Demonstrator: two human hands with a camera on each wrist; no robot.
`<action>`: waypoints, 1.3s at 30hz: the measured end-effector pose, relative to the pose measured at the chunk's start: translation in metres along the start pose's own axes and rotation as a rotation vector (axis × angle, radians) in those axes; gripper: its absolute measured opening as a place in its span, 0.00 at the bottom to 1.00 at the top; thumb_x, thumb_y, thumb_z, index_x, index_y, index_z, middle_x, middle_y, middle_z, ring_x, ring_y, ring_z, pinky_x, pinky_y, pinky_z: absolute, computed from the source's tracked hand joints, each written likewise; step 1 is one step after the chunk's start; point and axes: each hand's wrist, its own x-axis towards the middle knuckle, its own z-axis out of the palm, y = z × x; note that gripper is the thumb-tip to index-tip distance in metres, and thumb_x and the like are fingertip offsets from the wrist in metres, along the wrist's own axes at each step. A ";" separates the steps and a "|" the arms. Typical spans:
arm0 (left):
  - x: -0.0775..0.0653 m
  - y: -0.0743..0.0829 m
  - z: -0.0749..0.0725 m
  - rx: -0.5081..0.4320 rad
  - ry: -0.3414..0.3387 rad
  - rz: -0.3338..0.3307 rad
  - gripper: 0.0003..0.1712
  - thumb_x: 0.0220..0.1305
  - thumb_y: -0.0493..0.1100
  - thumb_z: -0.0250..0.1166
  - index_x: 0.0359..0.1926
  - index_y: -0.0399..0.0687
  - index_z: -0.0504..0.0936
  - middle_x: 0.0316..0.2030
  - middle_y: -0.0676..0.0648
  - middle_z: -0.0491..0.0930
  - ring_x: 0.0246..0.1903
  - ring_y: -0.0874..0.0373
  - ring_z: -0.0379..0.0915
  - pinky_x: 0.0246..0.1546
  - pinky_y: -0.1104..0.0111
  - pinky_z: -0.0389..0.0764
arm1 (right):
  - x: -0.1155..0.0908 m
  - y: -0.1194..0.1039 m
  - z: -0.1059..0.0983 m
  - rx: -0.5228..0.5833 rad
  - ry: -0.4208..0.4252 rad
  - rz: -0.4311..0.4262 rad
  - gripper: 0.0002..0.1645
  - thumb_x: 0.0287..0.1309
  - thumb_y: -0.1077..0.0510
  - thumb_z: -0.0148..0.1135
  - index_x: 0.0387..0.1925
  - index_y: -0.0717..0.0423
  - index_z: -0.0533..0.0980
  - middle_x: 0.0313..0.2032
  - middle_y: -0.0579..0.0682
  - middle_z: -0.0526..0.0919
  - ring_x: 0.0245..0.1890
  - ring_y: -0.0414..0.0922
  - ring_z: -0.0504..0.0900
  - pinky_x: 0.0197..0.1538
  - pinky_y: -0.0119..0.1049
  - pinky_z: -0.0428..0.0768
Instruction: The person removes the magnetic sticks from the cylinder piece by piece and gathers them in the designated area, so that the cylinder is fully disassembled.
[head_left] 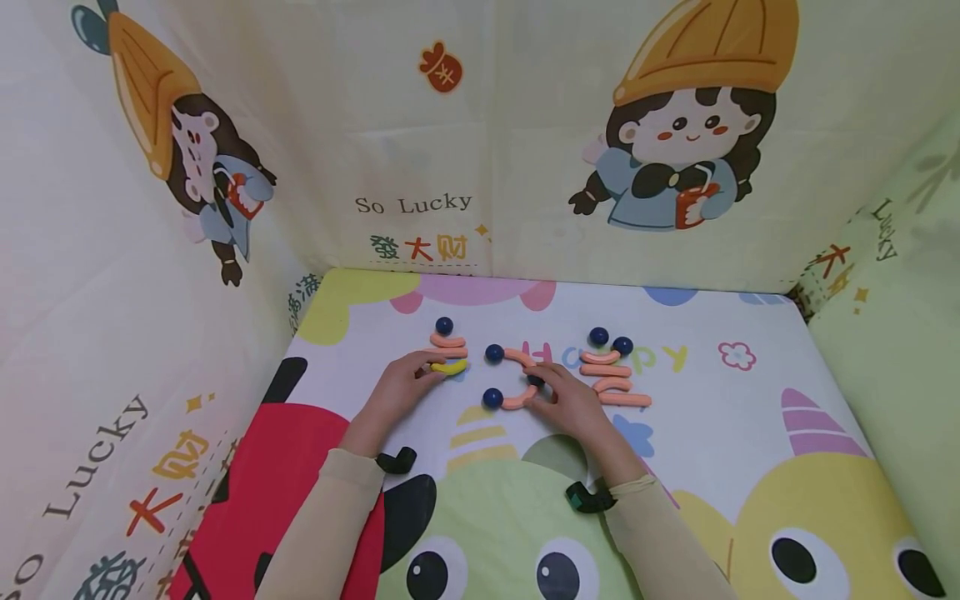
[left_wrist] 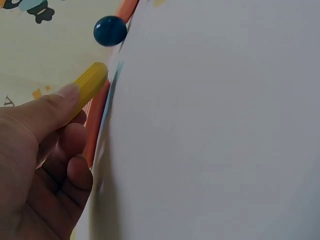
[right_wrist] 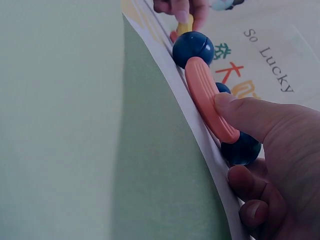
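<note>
My left hand (head_left: 405, 383) pinches a short, ribbed yellow rod (left_wrist: 91, 82) between thumb and fingers. Just beyond it lie pink rods (head_left: 447, 342) and a dark blue ball (head_left: 444, 326). In the middle of the table, my right hand (head_left: 570, 404) grips a linked chain of curved pink rods and dark blue balls. The right wrist view shows that thumb on a ribbed pink rod (right_wrist: 204, 95), with a blue ball (right_wrist: 193, 50) at its far end. Another ball (right_wrist: 241, 150) sits by the fingers, partly covered by them.
Right of the right hand lie several straight and curved pink rods (head_left: 625, 400) in a stack of rows, with two blue balls (head_left: 598, 337) behind them. A cartoon-printed cloth covers the table (head_left: 735, 400). Pale printed curtains (head_left: 525, 208) stand at the back and both sides.
</note>
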 end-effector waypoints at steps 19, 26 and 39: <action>0.013 -0.010 -0.010 0.104 -0.001 0.078 0.21 0.64 0.53 0.68 0.58 0.62 0.82 0.44 0.53 0.74 0.43 0.57 0.71 0.49 0.61 0.78 | 0.000 -0.004 -0.004 -0.002 -0.025 0.004 0.29 0.65 0.40 0.61 0.66 0.33 0.70 0.67 0.42 0.70 0.47 0.45 0.83 0.51 0.48 0.80; 0.017 -0.010 -0.011 0.139 -0.009 0.081 0.23 0.64 0.54 0.67 0.59 0.59 0.82 0.43 0.52 0.74 0.42 0.56 0.71 0.47 0.61 0.76 | 0.000 -0.003 -0.004 0.011 -0.030 0.004 0.28 0.65 0.41 0.61 0.66 0.34 0.71 0.68 0.42 0.70 0.51 0.48 0.83 0.53 0.50 0.79; 0.015 -0.011 -0.009 0.134 -0.003 0.056 0.23 0.65 0.53 0.67 0.61 0.61 0.80 0.45 0.51 0.73 0.43 0.55 0.70 0.49 0.60 0.78 | -0.001 -0.003 -0.004 0.018 -0.021 -0.006 0.28 0.65 0.41 0.61 0.66 0.34 0.71 0.67 0.43 0.71 0.56 0.49 0.81 0.56 0.51 0.78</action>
